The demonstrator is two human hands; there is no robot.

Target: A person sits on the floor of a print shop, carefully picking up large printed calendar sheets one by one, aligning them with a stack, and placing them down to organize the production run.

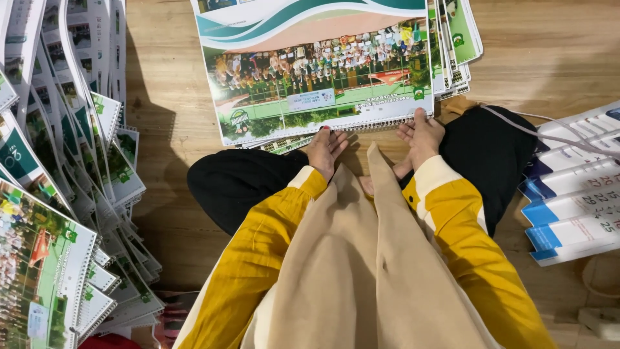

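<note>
We note a person seated on a wooden floor [174, 77], knees in black cloth, sleeves yellow with cream cuffs. Open floor is scarce: a bare strip runs between the left pile and the stack ahead, and another patch lies at upper right. A fanned pile of spiral-bound calendars [71, 194] crowds the whole left edge. Blue-and-white calendar sheets [571, 194] lie overlapped at the right edge, with a thin cord [516, 126] running across them.

The calendar stack [316, 71] lies directly ahead of the knees, its wire-bound edge nearest the person. Its top sheet shows a wide group photograph on a green ground beneath teal and salmon wave bands. Further sheets jut from beneath at its right side.

The left hand [325, 150] rests fingers spread on the bound edge, gripping nothing. The right hand [421, 134] likewise lies open, fingertips touching that same edge.
</note>
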